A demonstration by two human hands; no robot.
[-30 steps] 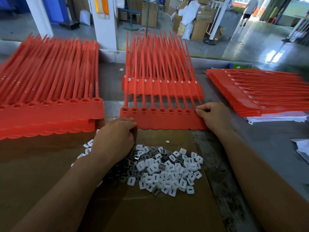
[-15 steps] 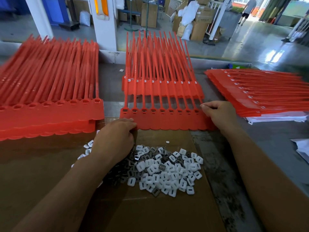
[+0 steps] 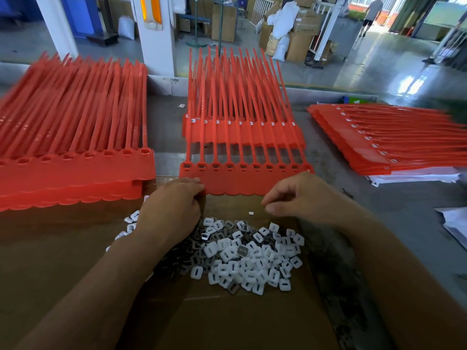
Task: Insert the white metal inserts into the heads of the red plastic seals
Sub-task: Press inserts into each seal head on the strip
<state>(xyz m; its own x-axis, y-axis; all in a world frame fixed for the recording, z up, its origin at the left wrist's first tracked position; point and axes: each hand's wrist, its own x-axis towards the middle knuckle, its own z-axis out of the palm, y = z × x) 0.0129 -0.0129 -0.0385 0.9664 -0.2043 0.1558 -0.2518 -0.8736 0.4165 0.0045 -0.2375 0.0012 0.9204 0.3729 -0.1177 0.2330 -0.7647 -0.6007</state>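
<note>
A strip of joined red seals (image 3: 246,180) lies in front of me, each of its heads showing a white insert. My left hand (image 3: 174,205) grips the strip's near left corner with curled fingers. My right hand (image 3: 300,195) hovers over the cardboard just below the strip's right half. Its fingers are loosely curled and nothing shows between them. A pile of white metal inserts (image 3: 242,258) lies on the cardboard sheet (image 3: 227,322) below both hands. One small white piece (image 3: 251,212) lies apart, next to my right fingertips.
A thick stack of red seal strips (image 3: 75,137) fills the left. Another strip (image 3: 242,132) lies behind the front one. A flat stack (image 3: 384,140) on white paper sits at the right. More white paper (image 3: 454,223) pokes in at the right edge.
My right hand left the strip's right end and moved down-left toward the insert pile. My left hand stayed at the strip's left corner.
</note>
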